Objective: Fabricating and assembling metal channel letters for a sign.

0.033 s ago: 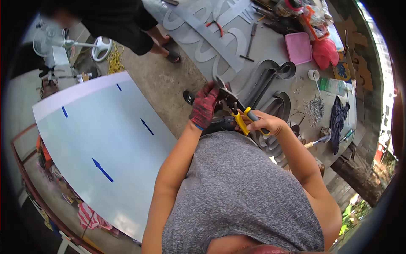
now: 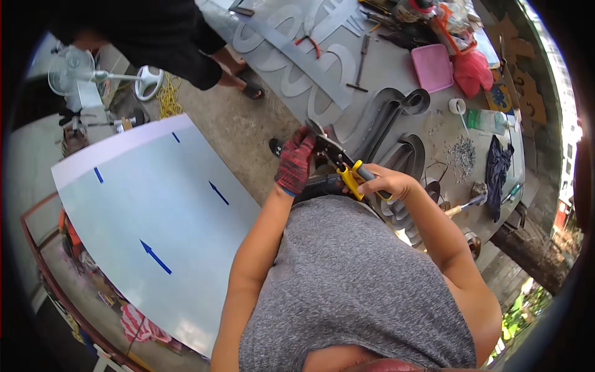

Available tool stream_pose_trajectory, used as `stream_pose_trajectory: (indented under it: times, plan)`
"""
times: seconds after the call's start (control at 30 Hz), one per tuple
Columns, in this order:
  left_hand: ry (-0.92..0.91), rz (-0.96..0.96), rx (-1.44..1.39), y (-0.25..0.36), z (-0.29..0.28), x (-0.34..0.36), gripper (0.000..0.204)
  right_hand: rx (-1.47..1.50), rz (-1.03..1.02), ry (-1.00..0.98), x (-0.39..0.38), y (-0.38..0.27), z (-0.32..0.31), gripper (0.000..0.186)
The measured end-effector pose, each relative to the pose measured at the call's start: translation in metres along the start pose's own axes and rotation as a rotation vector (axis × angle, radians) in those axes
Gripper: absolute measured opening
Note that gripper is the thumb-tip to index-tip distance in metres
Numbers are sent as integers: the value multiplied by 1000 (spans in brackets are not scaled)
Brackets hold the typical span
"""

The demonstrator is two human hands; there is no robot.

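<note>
My right hand point(image 2: 387, 180) is wrapped round the yellow-and-grey handles of a pair of tin snips point(image 2: 336, 154). Their dark head points up and left, toward my left hand point(image 2: 295, 160), which wears a red-and-black work glove. Its fingers are closed on a grey metal piece point(image 2: 315, 126) right by the snips' jaws; the glove and tool hide most of it. Just beyond, bent grey metal strips point(image 2: 379, 127) curl in loops on the worktable point(image 2: 443, 133).
Flat cut-out shapes point(image 2: 334, 74), a pink tray point(image 2: 432, 68), a bottle point(image 2: 488, 121) and small metal scraps point(image 2: 462, 154) lie on the table. At left stands a pale blue sheet point(image 2: 180, 217) with blue arrows. Another person in black shorts point(image 2: 207, 68) stands at the far left.
The view has shifted slightly. My hands keep the same hold, with the snips still at the left hand's fingertips. The other person's legs appear slightly lower in the picture.
</note>
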State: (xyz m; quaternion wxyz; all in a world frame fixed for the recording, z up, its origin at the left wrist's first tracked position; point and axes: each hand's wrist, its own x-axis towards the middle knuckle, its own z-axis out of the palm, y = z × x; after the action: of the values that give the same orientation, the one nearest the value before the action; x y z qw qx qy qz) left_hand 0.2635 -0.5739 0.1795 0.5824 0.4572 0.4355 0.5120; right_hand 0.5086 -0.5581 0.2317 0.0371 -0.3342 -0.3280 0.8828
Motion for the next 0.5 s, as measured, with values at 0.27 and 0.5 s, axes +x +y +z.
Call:
stream_pose_trajectory:
  times: [0.27, 0.5]
  plan:
    - [322, -619, -54, -47, -42, -23, 34, -607, -164, 608, 16, -19, -48, 90]
    - [458, -793, 183, -87, -121, -111, 44, -978, -119, 1116, 105, -87, -144, 101]
